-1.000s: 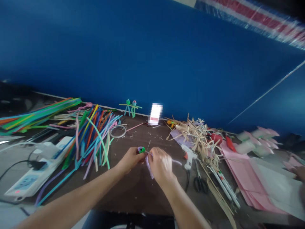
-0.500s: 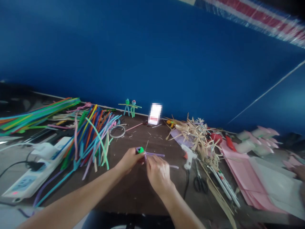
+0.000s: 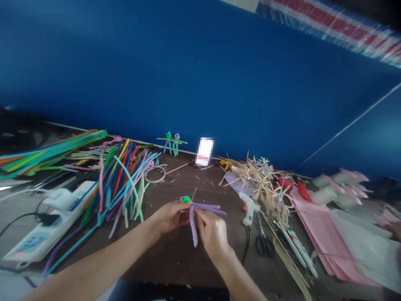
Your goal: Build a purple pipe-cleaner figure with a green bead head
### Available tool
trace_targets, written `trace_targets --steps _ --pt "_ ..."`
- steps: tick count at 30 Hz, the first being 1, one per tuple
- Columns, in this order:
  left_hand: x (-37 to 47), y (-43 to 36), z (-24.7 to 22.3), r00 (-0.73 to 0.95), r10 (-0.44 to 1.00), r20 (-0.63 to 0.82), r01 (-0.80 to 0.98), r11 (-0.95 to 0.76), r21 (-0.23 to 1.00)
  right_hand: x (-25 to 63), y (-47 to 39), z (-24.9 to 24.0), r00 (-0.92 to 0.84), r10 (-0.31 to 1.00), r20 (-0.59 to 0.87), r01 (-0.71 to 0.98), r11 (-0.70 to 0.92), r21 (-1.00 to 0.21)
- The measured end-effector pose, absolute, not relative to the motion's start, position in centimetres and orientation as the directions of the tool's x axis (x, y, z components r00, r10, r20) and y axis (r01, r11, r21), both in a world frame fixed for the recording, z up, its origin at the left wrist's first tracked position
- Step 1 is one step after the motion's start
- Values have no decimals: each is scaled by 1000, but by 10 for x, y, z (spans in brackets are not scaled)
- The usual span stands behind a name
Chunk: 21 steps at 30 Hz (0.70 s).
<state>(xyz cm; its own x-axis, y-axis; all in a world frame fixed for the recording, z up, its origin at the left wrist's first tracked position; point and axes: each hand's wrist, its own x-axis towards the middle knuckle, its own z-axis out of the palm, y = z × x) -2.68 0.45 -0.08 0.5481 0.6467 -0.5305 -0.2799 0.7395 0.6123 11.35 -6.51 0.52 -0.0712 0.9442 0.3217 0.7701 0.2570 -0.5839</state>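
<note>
My left hand [image 3: 171,216] is closed on a small pipe-cleaner figure with a bright green top [image 3: 186,199]. Purple pipe cleaners [image 3: 193,230] reach out of it: one hangs down toward me, and others point right. Just right of it, my right hand [image 3: 213,234] has its fingers closed on the purple strands at their junction; the exact fingertip grip is partly hidden. Behind the hands, two finished-looking green and blue pipe-cleaner figures [image 3: 172,144] stand against the wall.
Bundled coloured pipe cleaners [image 3: 122,171] and a white power strip [image 3: 46,230] lie left. A clear ring [image 3: 155,174] and a bright blurred phone-like rectangle [image 3: 204,151] are at the back. Rightward are a glue gun [image 3: 249,208], scissors [image 3: 264,243], dried strips [image 3: 260,175] and pink sheets [image 3: 322,234].
One purple strand now hangs downward between my hands, where earlier it was not visible. My right hand has shifted slightly down and right. The left still grips the figure.
</note>
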Motion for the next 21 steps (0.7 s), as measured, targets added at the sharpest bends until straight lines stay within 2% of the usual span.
trace_targets --steps 3,5,7,11,14,16,19,21 --pt "-27 4 1 569 596 -567 -257 784 566 117 -59 -1 0 952 307 571 253 -781" --pt "-28 5 3 586 567 -578 -209 795 569 122 -53 0 0 969 246 466 218 -858" --pt "-30 5 5 618 547 -565 -141 784 605 128 -48 4 -63 986 152 428 164 -889" --pt "-34 5 11 681 519 -517 -1 706 708 138 -40 14 -239 971 -28 467 89 -880" --pt "-35 4 14 673 555 -489 135 558 819 140 -40 17 -240 963 -119 514 22 -858" --pt "-34 3 13 665 607 -436 213 405 889 138 -42 17 -177 977 -116 565 4 -825" --pt "-32 2 9 615 733 -291 265 155 952 134 -44 16 -56 997 -59 634 -10 -773" --pt "-30 1 7 545 819 -178 317 -5 948 131 -45 16 -1 999 -52 639 -40 -768"
